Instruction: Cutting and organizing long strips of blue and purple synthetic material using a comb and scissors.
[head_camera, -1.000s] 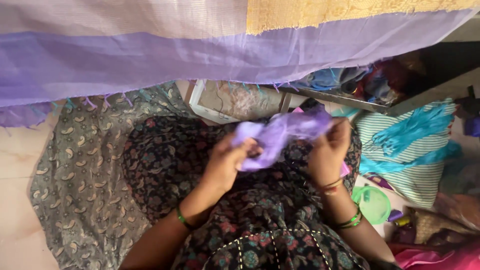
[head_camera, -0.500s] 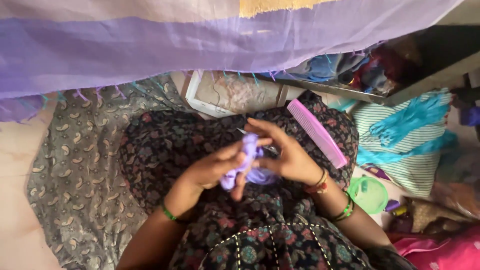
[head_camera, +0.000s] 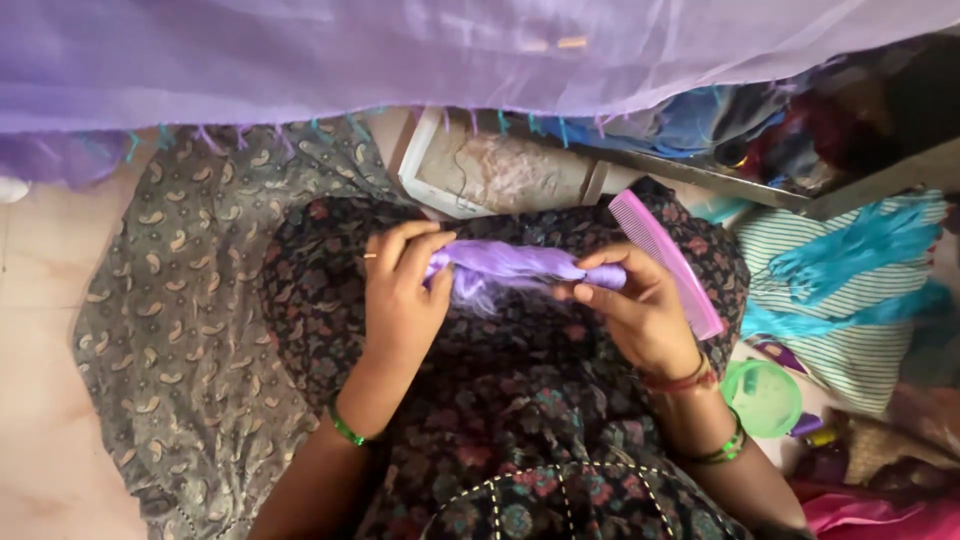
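A bundle of purple threads (head_camera: 510, 265) is stretched level between my two hands above my lap. My left hand (head_camera: 400, 295) grips its left end in closed fingers. Its right end is pinched by my right hand (head_camera: 635, 315). Loose strands hang down from the middle of the bundle. A pink comb (head_camera: 665, 262) lies slanted on my knee, just behind my right hand. A wide purple cloth (head_camera: 400, 50) with a short tassel fringe hangs across the top of the view.
My lap is covered by a dark flowered dress (head_camera: 520, 400) over a grey paisley cloth (head_camera: 170, 330). A white-framed tray (head_camera: 500, 170) lies beyond my knees. At the right are a striped cloth with turquoise threads (head_camera: 850, 280), a green lid (head_camera: 765, 395) and mixed clutter.
The bundle, crumpled between my hands before, is now pulled straight and level. My hands have moved apart. The hanging purple cloth now fills the whole top of the view.
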